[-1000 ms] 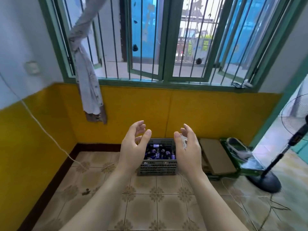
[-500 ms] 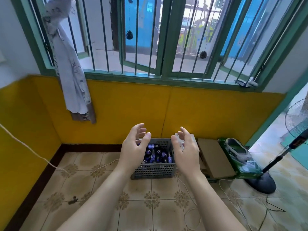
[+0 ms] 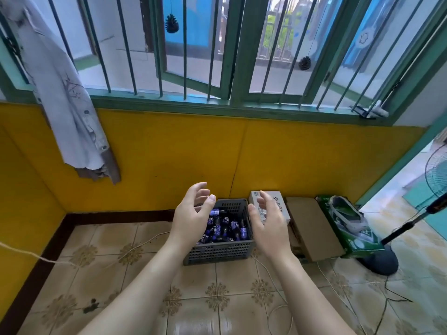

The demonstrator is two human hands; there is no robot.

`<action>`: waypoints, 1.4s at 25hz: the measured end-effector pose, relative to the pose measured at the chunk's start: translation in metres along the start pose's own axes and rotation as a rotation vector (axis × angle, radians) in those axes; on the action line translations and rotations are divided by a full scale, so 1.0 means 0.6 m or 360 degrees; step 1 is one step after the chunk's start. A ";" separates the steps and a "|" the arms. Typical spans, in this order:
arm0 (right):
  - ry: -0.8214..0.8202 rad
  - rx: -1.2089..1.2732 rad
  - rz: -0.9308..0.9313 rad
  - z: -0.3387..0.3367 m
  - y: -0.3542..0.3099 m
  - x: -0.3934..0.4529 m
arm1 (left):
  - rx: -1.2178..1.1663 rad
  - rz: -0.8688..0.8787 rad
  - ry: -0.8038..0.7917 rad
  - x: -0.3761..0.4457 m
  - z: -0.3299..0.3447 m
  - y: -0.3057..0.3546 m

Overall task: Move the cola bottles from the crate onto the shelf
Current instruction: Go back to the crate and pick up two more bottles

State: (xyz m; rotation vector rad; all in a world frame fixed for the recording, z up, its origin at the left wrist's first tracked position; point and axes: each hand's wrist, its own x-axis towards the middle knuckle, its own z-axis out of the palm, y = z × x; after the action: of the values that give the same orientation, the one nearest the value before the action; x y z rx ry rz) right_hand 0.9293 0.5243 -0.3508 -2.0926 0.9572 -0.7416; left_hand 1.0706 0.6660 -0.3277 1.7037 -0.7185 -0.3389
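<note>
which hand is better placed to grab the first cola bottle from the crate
Left, marginally. The left hand overlaps the bottles in the grey crate; the right hand sits toward the crate's right edge, before the white box. Both are open and empty.

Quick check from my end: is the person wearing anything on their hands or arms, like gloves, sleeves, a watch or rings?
Nothing visible. The left hand and right hand are bare, without gloves or rings. Both forearms are bare to the bottom edge of the picture, with no sleeve, watch or band in view.
</note>
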 end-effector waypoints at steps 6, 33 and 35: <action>-0.0082 -0.0004 0.0054 0.049 0.077 0.175 | 0.0061 -0.0127 -0.0062 0.166 0.083 -0.060; -0.0669 -0.0312 0.0294 0.443 0.348 0.616 | 0.0164 -0.0995 -0.0114 0.621 0.196 -0.545; -0.0714 -0.0352 0.0257 0.493 0.411 0.627 | 0.0150 -0.1017 -0.0112 0.631 0.226 -0.620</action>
State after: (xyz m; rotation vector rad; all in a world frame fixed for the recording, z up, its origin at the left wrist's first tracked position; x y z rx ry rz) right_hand 1.2576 0.2119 -0.6414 -2.2044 0.9674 -0.0745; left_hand 1.3872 0.3673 -0.6608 1.9926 -0.2207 -0.8190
